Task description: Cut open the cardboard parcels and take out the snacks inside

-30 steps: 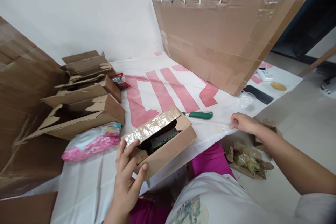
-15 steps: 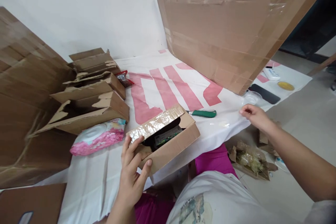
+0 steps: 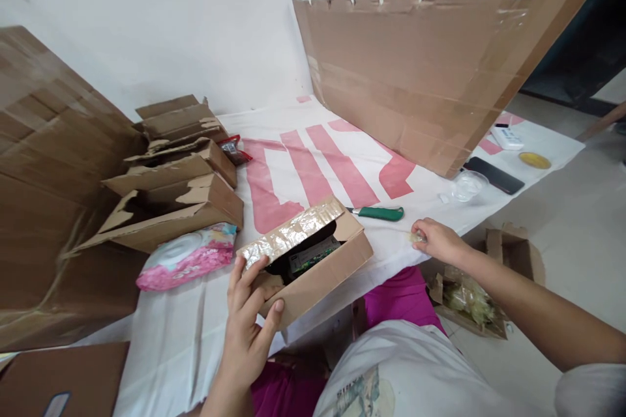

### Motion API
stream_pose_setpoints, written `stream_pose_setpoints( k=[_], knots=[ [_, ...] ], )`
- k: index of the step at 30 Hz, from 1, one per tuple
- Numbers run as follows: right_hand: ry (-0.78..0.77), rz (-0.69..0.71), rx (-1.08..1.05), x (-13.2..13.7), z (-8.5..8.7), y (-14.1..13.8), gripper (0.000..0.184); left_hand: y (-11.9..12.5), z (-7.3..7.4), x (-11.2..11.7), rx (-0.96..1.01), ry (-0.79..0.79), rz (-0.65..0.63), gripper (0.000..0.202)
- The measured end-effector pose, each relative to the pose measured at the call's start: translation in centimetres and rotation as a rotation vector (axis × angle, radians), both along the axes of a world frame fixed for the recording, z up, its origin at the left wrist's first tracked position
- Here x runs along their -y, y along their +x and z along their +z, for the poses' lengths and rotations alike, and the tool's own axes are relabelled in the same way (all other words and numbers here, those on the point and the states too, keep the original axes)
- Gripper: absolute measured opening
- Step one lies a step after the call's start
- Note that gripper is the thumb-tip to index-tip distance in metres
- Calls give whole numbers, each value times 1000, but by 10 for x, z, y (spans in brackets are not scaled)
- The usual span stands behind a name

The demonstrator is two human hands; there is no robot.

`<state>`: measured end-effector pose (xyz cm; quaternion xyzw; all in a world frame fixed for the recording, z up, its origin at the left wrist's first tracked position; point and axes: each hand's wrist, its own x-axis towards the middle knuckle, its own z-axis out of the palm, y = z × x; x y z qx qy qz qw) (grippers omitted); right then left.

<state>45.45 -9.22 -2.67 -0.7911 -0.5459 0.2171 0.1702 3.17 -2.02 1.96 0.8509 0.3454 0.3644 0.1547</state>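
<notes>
My left hand (image 3: 252, 316) is closed on the near left end of a small cardboard box (image 3: 317, 280), fingers on its shiny taped flap and thumb on the front wall. The box stands partly open and tilted on the table edge, with a dark item with green markings (image 3: 315, 254) inside. Over the cloth's near edge, my right hand (image 3: 437, 241) pinches a small see-through scrap (image 3: 417, 236); its exact kind is unclear. A green-handled knife (image 3: 381, 213) lies just behind the box, its blade end partly hidden by the box.
Several opened cardboard boxes (image 3: 171, 208) and a pink wipes pack (image 3: 188, 257) stand at the left. A large cardboard panel (image 3: 430, 71) rises at the back right. Beside it lie a clear dish (image 3: 467, 186), a black phone (image 3: 493, 174) and a yellow disc (image 3: 535, 160). Boxes (image 3: 472, 313) sit on the floor.
My right hand has moved left and down to the clear scrap on the cloth and now pinches it. My left hand and the small box have stayed nearly still.
</notes>
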Motion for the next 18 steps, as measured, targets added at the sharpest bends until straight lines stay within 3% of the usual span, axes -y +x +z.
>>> stream_pose_setpoints(
  k=[5, 13, 18],
  knots=[
    [15, 71, -118, -1, -3, 11, 8, 0, 0, 0, -12, 6, 4, 10],
    [-68, 141, -477, 15, -13, 36, 38, -2, -1, -1, -23, 9, 8, 10],
    [-268, 238, -586, 35, -19, 63, 48, -2, -1, -1, -23, 10, 10, 11]
  ],
)
